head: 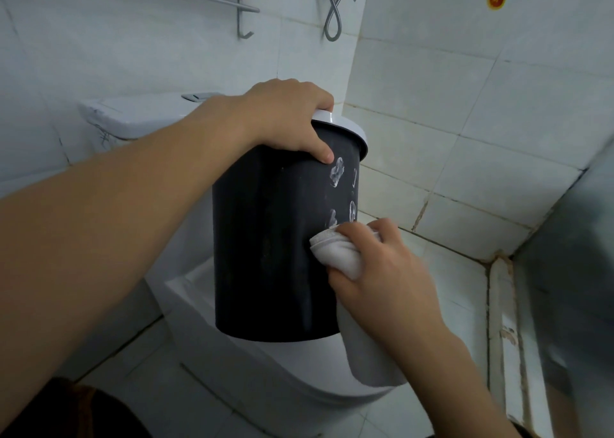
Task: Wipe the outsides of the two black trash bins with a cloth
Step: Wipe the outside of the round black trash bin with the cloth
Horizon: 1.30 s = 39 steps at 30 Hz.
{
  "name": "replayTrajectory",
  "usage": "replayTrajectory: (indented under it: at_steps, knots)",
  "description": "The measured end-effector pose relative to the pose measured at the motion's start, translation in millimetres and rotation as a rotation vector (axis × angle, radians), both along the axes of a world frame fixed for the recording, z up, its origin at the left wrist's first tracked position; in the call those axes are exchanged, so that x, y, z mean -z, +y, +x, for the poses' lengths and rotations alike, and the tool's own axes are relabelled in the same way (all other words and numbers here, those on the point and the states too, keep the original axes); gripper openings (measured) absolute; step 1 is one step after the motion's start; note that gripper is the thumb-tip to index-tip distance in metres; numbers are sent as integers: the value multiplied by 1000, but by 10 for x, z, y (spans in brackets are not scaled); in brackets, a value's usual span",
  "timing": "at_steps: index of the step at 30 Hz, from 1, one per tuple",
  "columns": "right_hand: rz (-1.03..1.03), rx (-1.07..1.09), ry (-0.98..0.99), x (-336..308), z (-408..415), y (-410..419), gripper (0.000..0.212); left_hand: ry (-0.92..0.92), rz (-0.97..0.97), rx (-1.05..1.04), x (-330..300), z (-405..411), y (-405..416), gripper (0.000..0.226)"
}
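Observation:
A black trash bin with a white rim ring hangs in the air above the toilet, tilted a little. My left hand grips its top edge, fingers over the rim and thumb on the side wall. My right hand holds a bunched white cloth and presses it against the bin's right side, low down. The cloth's loose end hangs below my wrist. White smudge marks show on the bin's wall above the cloth. Only one bin is in view.
A white toilet with its cistern stands under the bin. Tiled walls close in behind and to the right. A metal towel rail and a shower hose hang above. A dark glass panel stands at the right.

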State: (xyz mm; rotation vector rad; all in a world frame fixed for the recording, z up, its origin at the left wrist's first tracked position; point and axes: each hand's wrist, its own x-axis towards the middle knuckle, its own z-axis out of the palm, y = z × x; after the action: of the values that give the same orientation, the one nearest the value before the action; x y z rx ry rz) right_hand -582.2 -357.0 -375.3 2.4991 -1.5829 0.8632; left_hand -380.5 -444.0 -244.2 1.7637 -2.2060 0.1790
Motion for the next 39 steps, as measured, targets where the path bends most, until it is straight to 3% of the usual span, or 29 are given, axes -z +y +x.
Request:
replayTrajectory:
  at_steps: [5,12,21,32,36,39]
  knots:
    - [14,59,-30,-49,-48,-121,32,-8,-16,-5,2,-32,10,45]
    - [-43,-64,27,-11,95,85,33,7,0,-7,-5,-8,26,43]
    - [0,27,-48,-197,-19,-170,31,-23,-10,-1,-9,-89,50,50]
    - [67,-56,77,-41,-59,112,34,7,18,-9,-9,-29,55,43]
    - [-19,5,-9,-243,21,-59,32,-19,0,-12,-13,-97,56,55]
    - [-47,25,48,-300,92,-111,30,-25,-2,-13,-17,-109,58,60]
